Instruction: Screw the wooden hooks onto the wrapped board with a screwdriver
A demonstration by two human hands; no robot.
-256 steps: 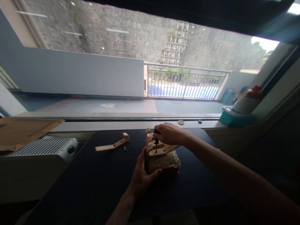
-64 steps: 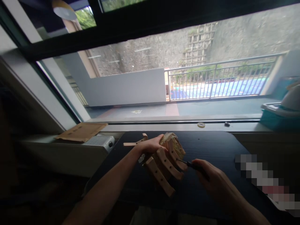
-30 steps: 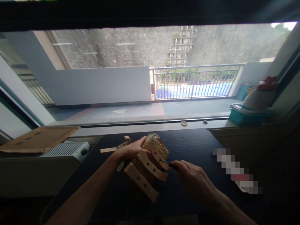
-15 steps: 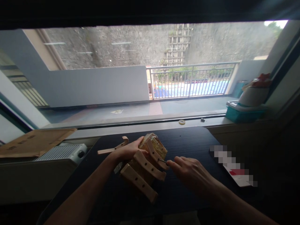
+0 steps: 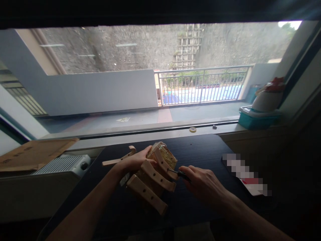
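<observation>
A block wrapped in shiny clear plastic or yellowish tape [image 5: 167, 155] sits tilted over the dark table. Pale wooden strips with dark holes lie across it: one near the far end [image 5: 163, 162], a middle strip [image 5: 156, 176] and a near strip [image 5: 146, 194]. My left hand [image 5: 139, 159] is closed on the block's left side, its fingertips partly hidden by the strips. My right hand [image 5: 200, 177] grips a screwdriver [image 5: 184, 174] by its dark handle. The shaft's tip meets a hole in the far strip. Left of my left hand, another wooden strip with a curled end [image 5: 120, 159] rests on the table.
The dark table [image 5: 198, 147] stands below a window sill holding a yellowish ring [image 5: 192, 129], a small metallic object [image 5: 214, 127] and a teal box [image 5: 258, 118]. A blurred-out phone-like object [image 5: 250, 180] lies right. Cardboard [image 5: 37, 152] and a white heater [image 5: 65, 164] are left.
My right hand has shifted its hold, so more of the screwdriver's dark handle shows. The whole view has slid slightly; the block and my left hand keep their places relative to each other.
</observation>
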